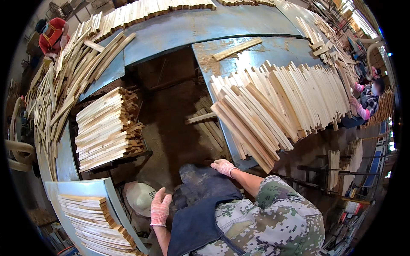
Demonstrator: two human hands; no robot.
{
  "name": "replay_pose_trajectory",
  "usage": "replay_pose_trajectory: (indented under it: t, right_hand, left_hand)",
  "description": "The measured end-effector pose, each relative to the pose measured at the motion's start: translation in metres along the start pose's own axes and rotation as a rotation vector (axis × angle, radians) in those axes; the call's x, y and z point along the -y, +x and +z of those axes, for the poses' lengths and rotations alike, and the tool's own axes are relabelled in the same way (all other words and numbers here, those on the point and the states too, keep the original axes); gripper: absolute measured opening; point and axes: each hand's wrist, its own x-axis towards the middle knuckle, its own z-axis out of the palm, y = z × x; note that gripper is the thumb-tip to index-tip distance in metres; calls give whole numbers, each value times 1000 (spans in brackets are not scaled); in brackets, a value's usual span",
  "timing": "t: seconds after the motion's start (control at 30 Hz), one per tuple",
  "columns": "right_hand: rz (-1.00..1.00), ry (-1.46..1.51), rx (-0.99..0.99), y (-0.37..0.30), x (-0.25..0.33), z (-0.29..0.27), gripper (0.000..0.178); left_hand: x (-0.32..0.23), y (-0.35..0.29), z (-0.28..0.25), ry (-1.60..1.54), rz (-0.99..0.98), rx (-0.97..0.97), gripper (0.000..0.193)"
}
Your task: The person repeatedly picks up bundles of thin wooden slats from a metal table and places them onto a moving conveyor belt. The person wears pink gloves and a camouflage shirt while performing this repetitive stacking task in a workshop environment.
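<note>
This looks like a pause between grips: the pink-and-white-gloved left hand [160, 207] is empty, fingers apart, at lower centre, while the matching right hand [223, 167] is beside dark worn lap cloth [205, 183], its grip impossible to tell. A fresh grip would call for reaching to wood: one fanned pile of pale wooden strips [294, 100] right of centre, one squared stack of strips [104, 132] left of centre, one lower-left stack of strips [87, 217], each too dense to count exactly; one loose pale plank [237, 49] lies at upper centre
</note>
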Motion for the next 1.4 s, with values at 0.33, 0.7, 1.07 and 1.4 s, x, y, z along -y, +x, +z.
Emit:
replay_pose_trajectory:
  t: [0.33, 0.7, 1.07, 1.4]
  right_hand:
    - [-53, 194, -311, 7, -22, -52, 66]
    - [-146, 401, -600, 27, -43, -81, 37]
    - [-254, -6, -757, -53, -40, -127, 63]
    - [-491, 173, -551, -82, -65, -166, 58]
  left_hand:
    - [-15, 34, 72, 106, 99, 201, 59]
    - [10, 32, 66, 218, 179, 380, 60]
    - [68, -1, 84, 181, 23, 362, 61]
    - [9, 38, 240, 362, 133, 464, 67]
